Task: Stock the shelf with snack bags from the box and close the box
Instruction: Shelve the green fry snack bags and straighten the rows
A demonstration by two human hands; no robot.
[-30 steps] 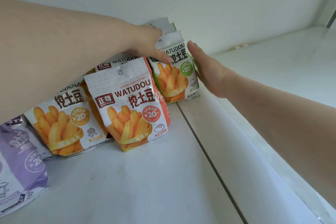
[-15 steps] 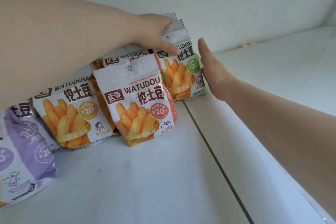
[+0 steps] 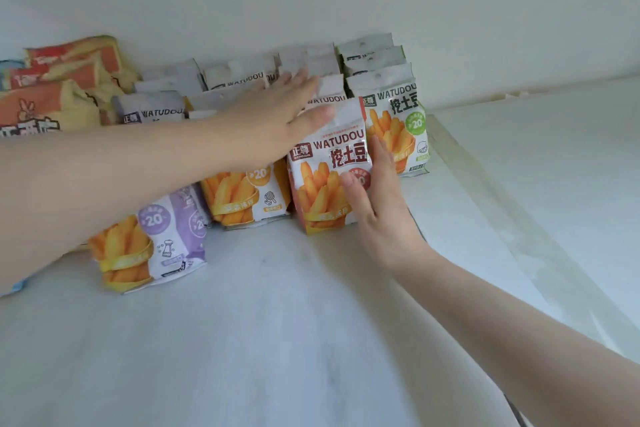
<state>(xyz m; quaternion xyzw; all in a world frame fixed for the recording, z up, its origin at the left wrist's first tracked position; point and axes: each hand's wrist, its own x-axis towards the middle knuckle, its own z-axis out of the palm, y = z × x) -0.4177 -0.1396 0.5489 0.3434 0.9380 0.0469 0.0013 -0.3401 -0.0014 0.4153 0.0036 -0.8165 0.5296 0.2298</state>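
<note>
Snack bags stand in rows on the white shelf (image 3: 277, 340); the red-trimmed front bag (image 3: 325, 177) sits between my hands, my left hand (image 3: 277, 114) flat and open on its top, my right hand (image 3: 377, 204) open against its right side. Four front bags show: purple (image 3: 152, 246), yellow (image 3: 246, 198), red, green (image 3: 398, 128). Orange packs (image 3: 59, 87) crowd the left wall

White shelf (image 3: 277, 340), standing snack bags (image 3: 325, 177)
</note>
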